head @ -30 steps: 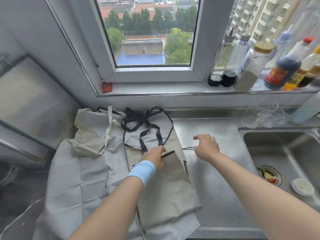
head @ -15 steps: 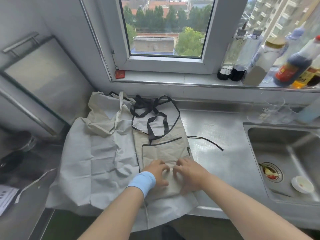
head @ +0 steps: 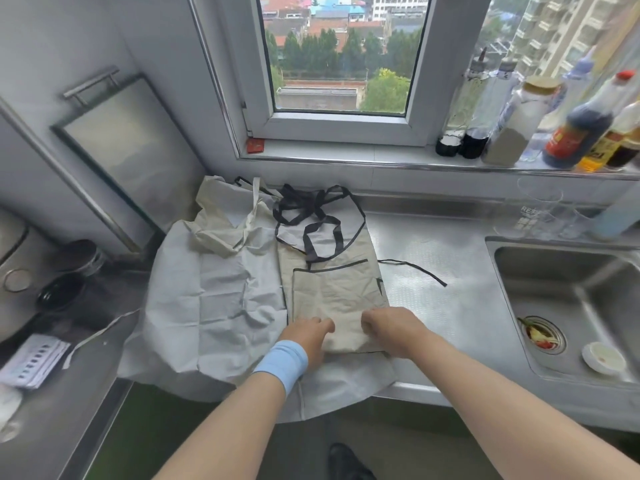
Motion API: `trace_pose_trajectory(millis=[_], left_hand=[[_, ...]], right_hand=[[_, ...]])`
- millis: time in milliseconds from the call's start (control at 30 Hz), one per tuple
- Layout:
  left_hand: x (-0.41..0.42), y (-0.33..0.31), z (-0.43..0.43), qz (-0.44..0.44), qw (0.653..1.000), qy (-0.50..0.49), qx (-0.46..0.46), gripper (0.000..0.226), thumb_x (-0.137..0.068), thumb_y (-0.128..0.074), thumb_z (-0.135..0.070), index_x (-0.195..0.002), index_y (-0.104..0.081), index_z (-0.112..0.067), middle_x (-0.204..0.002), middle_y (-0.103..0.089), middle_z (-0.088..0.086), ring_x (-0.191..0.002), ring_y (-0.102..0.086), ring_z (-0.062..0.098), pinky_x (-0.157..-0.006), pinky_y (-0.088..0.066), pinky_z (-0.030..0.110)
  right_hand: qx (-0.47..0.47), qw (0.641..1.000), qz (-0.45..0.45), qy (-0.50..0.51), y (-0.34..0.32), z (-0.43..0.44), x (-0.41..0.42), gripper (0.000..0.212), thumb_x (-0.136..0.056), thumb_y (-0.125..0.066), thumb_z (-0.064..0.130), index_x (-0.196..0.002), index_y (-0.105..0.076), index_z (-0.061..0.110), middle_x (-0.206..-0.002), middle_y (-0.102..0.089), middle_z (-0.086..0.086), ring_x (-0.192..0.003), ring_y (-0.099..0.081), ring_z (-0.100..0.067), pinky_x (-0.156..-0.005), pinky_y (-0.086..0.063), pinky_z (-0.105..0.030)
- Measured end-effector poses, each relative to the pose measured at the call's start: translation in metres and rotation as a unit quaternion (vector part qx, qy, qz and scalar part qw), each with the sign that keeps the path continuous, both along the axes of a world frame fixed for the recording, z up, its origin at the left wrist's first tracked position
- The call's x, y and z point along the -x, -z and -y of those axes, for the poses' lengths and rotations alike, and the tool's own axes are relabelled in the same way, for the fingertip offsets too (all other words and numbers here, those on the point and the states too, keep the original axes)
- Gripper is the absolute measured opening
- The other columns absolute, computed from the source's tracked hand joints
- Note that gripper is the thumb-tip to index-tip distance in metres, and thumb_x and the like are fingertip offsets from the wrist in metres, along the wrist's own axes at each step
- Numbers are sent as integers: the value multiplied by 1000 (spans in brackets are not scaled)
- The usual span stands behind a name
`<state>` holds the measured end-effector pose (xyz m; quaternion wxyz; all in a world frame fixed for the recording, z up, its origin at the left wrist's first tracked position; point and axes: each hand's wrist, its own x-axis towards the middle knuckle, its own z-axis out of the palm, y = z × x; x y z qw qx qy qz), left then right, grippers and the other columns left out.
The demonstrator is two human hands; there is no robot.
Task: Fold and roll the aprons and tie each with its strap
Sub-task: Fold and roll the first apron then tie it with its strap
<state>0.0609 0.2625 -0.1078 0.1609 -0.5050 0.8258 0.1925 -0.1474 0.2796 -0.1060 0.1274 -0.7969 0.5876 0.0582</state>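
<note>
A beige apron with black trim lies folded into a narrow strip on the steel counter. Its black straps are tangled at the far end, and one thin strap trails off to the right. My left hand, with a blue wristband, and my right hand both grip the apron's near edge, which is lifted into a small fold. Beneath it and to the left lies a pale grey apron spread out and crumpled, hanging over the counter's front edge.
A sink with a small white dish lies at the right. Bottles line the window sill, with drinking glasses below. A steel board leans on the left wall. Dark pots and papers sit at the left.
My hands came back from the straps to the apron's near edge. Since half a second ago they have spread slightly apart and curled onto that edge.
</note>
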Motion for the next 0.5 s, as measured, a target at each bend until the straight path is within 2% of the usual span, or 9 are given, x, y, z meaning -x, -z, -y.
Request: trace_pose_trajectory(millis=[100,133,200,267,300,367,400,467,500], left_hand=[[1,-10,3,16,1000,1,3,36,-95,-47,-23,-131,-49,-27,-130,-56,4,-115,-55,28,-94,-43,33],[1,-15,4,17,1000,-3,-5,37,-95,-48,-23,-132,-49,-27,-130,-57,5,-115,-56,27,-94,-42,32],[-1,-22,6,-1,1000,-17,-15,40,-93,-49,-18,-131,-51,-29,-129,-59,5,-115,-57,28,-95,-43,31],[-5,-31,4,-43,998,-46,-2,35,-93,-49,-20,-125,-57,-30,-125,-62,3,-113,-58,28,-94,-45,31],[-7,-34,4,-66,996,-63,-3,31,-93,-51,-23,-122,-59,-31,-123,-63,1,-112,-58,27,-93,-45,30],[-12,-45,1,-95,991,-81,-50,33,-86,-61,-39,-118,-60,-32,-121,-63,-5,-112,-59,22,-94,-46,29],[-13,-52,-1,-88,991,-68,-79,47,-77,-69,-46,-121,-57,-33,-120,-61,-8,-110,-59,20,-94,-47,30],[-15,-65,-1,-22,995,-5,-98,61,-70,-75,-44,-124,-51,-29,-119,-58,-6,-104,-59,20,-90,-49,31],[-15,-71,1,10,995,21,-94,53,-74,-73,-36,-121,-52,-25,-114,-58,-2,-98,-59,22,-86,-49,30]], right_hand=[[-27,998,55,12,-1,-10,-1,40,-84,-57,53,-117,-52,30,-117,-60,4,-103,-58,-22,-81,-45,-35],[-39,999,36,-6,2,-13,-3,47,-82,-60,51,-123,-49,31,-123,-57,5,-108,-57,-21,-86,-44,-35],[-13,999,-35,-35,9,-17,-5,46,-84,-57,28,-129,-46,30,-128,-54,4,-111,-56,-24,-92,-40,-37],[54,995,-75,-23,9,-18,-8,39,-82,-49,6,-116,-52,25,-116,-60,1,-102,-60,-27,-89,-38,-37],[62,995,-80,-6,4,-18,-10,35,-80,-46,2,-105,-54,25,-106,-64,0,-94,-61,-28,-85,-37,-36],[13,999,-46,12,-11,-18,-12,22,-75,-45,5,-82,-49,25,-85,-63,0,-79,-58,-30,-71,-37,-33],[-28,999,-14,19,-18,-17,-12,14,-73,-46,8,-73,-45,22,-75,-58,1,-74,-54,-30,-62,-35,-32],[-93,994,46,35,-42,-12,-10,9,-67,-47,10,-64,-40,15,-63,-49,-1,-63,-46,-26,-51,-31,-31],[-123,989,63,46,-55,-7,-8,10,-66,-47,10,-61,-39,14,-59,-46,-1,-58,-43,-22,-49,-30,-29]])
